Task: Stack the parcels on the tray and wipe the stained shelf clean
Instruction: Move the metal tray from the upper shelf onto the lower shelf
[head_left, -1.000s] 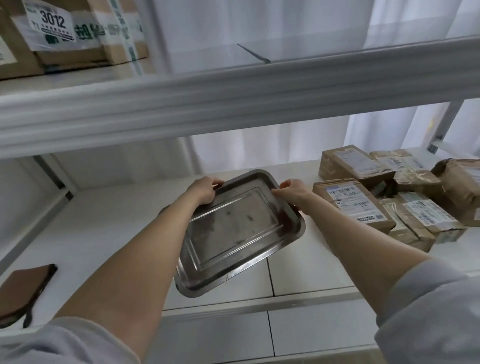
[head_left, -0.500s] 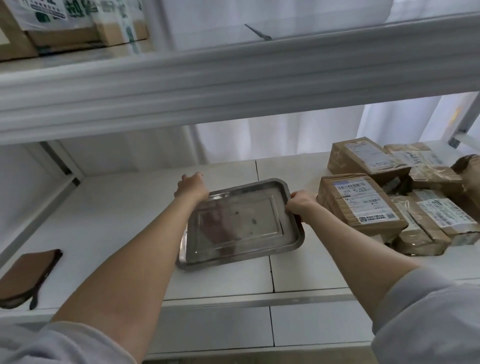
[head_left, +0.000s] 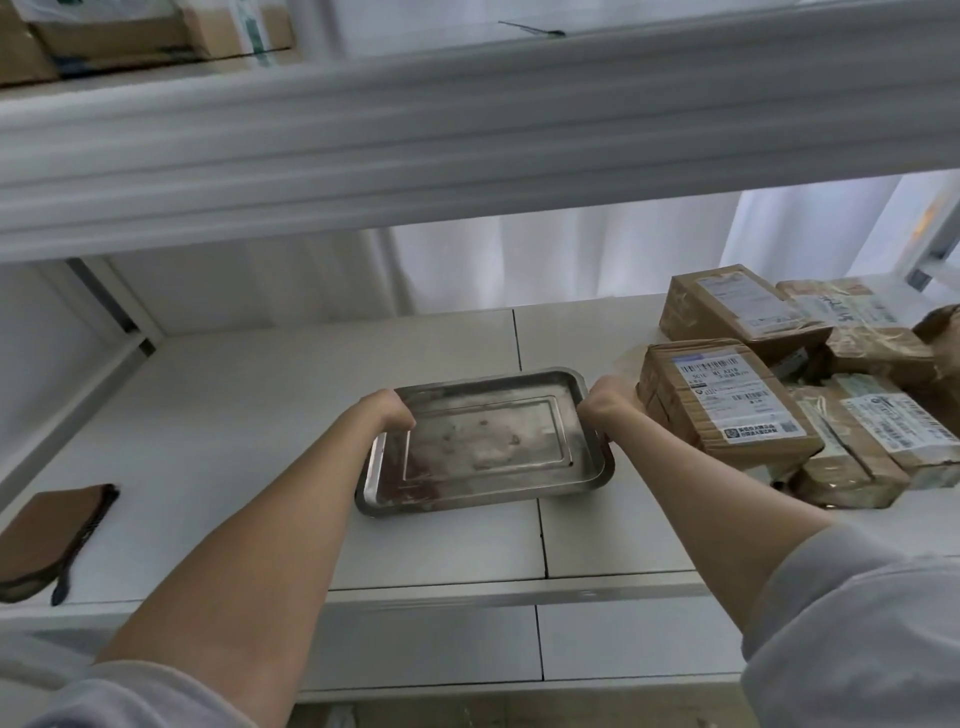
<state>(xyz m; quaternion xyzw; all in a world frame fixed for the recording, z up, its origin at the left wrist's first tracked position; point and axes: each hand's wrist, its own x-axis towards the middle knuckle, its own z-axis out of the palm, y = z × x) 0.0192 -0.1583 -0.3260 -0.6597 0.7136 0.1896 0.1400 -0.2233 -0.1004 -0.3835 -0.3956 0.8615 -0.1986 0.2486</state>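
One tray (head_left: 483, 441), flat, long axis left-right.

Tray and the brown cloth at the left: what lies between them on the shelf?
Only bare white shelf, with the left forearm crossing above it, in the head view.

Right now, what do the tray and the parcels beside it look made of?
The tray looks like metal, probably stainless steel: grey, with a dull, smudged sheen and a pressed rim. The parcels look like matte brown cardboard, creased, glossy in places as if taped.
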